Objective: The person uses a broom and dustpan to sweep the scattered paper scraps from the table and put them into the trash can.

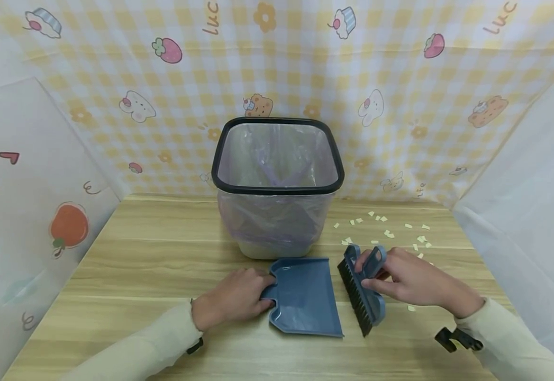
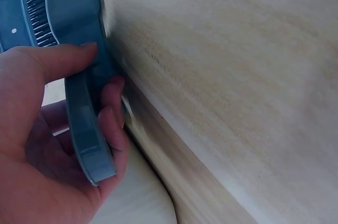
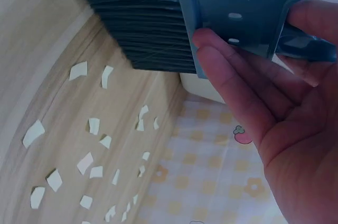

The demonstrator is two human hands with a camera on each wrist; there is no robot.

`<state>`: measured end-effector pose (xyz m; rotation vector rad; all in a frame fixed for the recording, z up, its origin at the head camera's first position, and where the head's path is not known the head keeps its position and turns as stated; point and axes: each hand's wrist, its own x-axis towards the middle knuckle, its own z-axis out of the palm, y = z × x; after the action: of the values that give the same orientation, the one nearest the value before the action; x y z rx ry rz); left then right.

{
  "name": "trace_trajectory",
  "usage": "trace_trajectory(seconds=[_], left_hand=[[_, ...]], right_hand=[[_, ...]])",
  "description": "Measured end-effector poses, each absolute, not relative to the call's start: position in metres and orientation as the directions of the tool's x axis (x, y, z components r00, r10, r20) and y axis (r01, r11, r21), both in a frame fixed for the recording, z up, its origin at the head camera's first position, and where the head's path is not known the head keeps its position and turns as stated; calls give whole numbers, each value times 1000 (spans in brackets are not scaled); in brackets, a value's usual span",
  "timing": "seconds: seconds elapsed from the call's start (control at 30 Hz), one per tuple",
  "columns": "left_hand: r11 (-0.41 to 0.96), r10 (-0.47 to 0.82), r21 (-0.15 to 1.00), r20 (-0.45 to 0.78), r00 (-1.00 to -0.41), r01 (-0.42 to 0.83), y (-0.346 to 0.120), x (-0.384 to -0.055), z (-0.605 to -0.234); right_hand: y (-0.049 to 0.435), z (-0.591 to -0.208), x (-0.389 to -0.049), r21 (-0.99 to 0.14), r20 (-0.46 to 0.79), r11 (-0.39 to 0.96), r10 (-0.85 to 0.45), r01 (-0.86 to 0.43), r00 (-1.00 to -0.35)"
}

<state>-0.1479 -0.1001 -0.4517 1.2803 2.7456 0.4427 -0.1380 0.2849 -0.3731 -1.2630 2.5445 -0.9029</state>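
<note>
A blue dustpan [image 1: 305, 296] lies on the table in front of the bin, its wide edge facing right. My left hand [image 1: 238, 297] grips its short handle; the left wrist view shows fingers and thumb around the handle [image 2: 87, 134]. To the right of the dustpan, my right hand [image 1: 407, 278] holds a blue hand brush [image 1: 369, 291] by its handle, dark bristles [image 1: 354, 296] toward the dustpan. In the right wrist view, fingertips press against the brush body [image 3: 237, 18]. Small pale paper scraps [image 3: 84, 163] lie scattered on the table beyond the brush.
A bin [image 1: 277, 225] with a black rim and a translucent liner stands behind the dustpan. The wooden table [image 1: 162, 238] meets a yellow checked cloth [image 1: 181, 106] at the back. White sheeting [image 1: 534, 185] hangs at both sides. One scrap [image 1: 411, 308] lies near my right wrist.
</note>
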Motion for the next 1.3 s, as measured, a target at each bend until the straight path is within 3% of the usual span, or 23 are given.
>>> trace_trajectory(seconds=[0.3, 0.63, 1.3], left_hand=[[613, 760, 308, 22, -650, 727, -101, -151, -453], [581, 777, 342, 38, -629, 738, -105, -155, -452], [551, 802, 383, 3, -597, 742, -107, -159, -453]], right_hand=[[283, -376, -138, -626, 148, 448, -736, -639, -661], [274, -373, -129, -585, 133, 575, -628, -572, -767], [291, -360, -118, -615, 85, 690, -425, -383, -901]])
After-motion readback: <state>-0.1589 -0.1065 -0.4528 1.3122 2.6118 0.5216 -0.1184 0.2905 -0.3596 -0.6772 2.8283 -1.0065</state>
